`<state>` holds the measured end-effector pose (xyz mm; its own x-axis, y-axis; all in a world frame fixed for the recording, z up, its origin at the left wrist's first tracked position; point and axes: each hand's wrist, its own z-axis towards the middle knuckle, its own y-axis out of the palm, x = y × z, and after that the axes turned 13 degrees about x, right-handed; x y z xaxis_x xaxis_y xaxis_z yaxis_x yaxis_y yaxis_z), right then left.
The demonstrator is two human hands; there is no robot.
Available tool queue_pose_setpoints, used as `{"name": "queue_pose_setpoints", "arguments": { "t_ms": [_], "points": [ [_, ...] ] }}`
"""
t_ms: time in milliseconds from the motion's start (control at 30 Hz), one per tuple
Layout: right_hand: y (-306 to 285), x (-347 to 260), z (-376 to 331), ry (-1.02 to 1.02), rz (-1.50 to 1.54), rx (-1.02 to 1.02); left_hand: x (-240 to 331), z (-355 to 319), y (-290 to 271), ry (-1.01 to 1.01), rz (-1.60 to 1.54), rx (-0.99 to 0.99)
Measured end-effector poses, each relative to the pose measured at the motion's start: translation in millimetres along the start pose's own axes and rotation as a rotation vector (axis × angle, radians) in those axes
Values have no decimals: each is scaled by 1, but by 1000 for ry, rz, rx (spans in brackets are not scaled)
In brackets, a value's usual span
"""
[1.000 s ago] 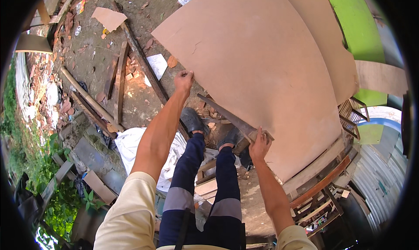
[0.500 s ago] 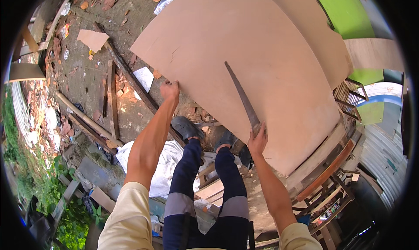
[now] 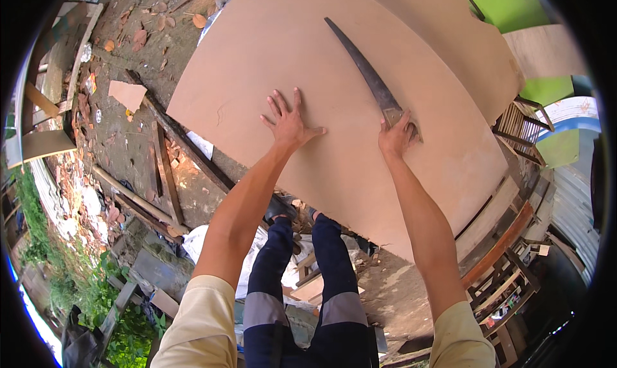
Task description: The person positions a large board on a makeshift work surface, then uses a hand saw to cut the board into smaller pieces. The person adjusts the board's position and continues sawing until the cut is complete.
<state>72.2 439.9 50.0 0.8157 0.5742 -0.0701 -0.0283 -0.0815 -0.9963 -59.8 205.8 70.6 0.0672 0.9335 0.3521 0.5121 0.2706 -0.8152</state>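
Note:
A large tan plywood sheet spreads out in front of me. My left hand lies flat on it near its close edge, fingers spread and holding nothing. In my right hand is a hand saw, gripped by its handle, with the dark tapering blade reaching forward and to the left over the sheet. My fingers partly cover the handle. Whether the blade touches the sheet or hovers just above it, I cannot tell.
Under the far right side lies another tan sheet. A slatted wooden piece stands to the right, wooden frames below it. Dark timber and a broken board piece lie on the littered ground at left. A white sack is by my feet.
My left hand has left the sheet's near edge and moved right onto its surface, fingers now spread. My right hand has carried the saw forward, farther over the sheet.

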Motion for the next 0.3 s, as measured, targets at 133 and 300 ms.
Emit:
{"name": "queue_pose_setpoints", "arguments": {
  "t_ms": [133,300],
  "points": [
    [-2,-16,84,-99,67,-31,22,35,19,-57,60,-9],
    [-2,-43,146,-144,-17,-102,47,54,23,-235,163,-195]
  ]
}}
